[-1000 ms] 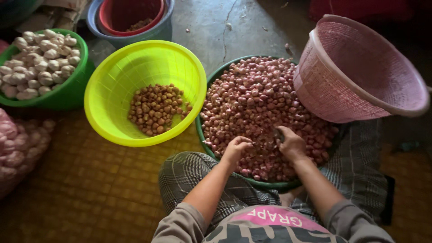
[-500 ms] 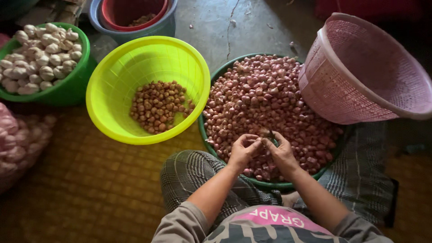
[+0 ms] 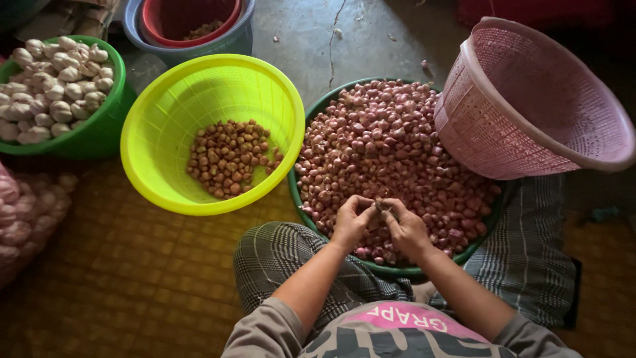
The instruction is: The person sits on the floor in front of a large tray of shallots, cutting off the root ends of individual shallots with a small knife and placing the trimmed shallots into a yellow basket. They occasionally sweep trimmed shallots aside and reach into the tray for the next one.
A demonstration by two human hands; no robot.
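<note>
A dark green tub [image 3: 311, 219] heaped with small red shallots [image 3: 391, 146] sits in front of my knees. Both hands meet over its near edge. My left hand [image 3: 351, 222] and my right hand [image 3: 405, 229] pinch one small shallot [image 3: 382, 207] together between the fingertips. To the left, a bright yellow-green basket [image 3: 165, 119] tilts toward me, with a small pile of brownish peeled shallots [image 3: 228, 158] at its bottom.
A pink slotted basket [image 3: 530, 99] leans on the tub's right rim. A green bowl [image 3: 99, 132] of white garlic bulbs stands far left. Stacked blue and red basins [image 3: 232, 36] sit at the back. A mesh sack of bulbs [image 3: 16, 219] lies at the left edge.
My hands were apart on the shallot heap a second ago. They have come together near the tub's front edge and now hold one shallot between them.
</note>
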